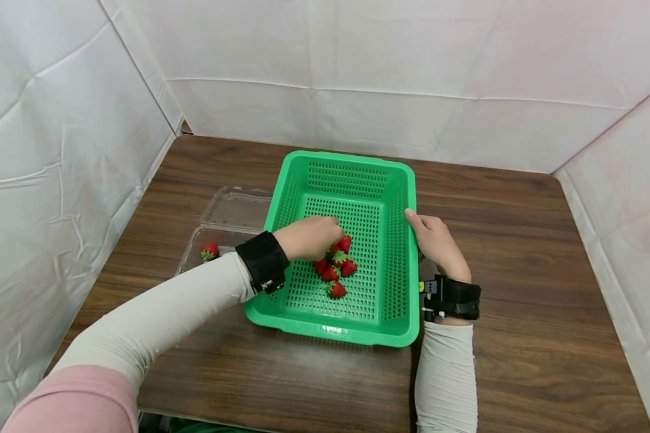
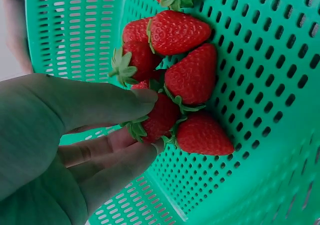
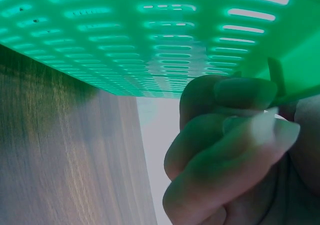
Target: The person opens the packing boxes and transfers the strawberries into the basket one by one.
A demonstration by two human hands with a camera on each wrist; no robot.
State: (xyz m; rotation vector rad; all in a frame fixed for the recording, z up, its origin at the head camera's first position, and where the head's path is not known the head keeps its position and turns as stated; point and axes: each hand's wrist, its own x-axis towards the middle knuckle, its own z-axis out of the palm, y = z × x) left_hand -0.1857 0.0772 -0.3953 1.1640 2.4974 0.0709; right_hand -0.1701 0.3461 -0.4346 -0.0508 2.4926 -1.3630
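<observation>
Over the green perforated basket, my left hand reaches in among several red strawberries. In the left wrist view, its thumb and fingertips pinch one strawberry near the leafy cap, right against the others in the pile. My right hand grips the basket's right rim, thumb on top. Seen from below in the right wrist view, the fingers curl under that rim, beside the slotted wall. The basket looks tilted and raised over the table.
A clear plastic box with its lid folded back lies left of the basket, partly hidden by it and by my left arm. One strawberry sits in it. The brown wooden table is bounded by white sheeting at the back and sides.
</observation>
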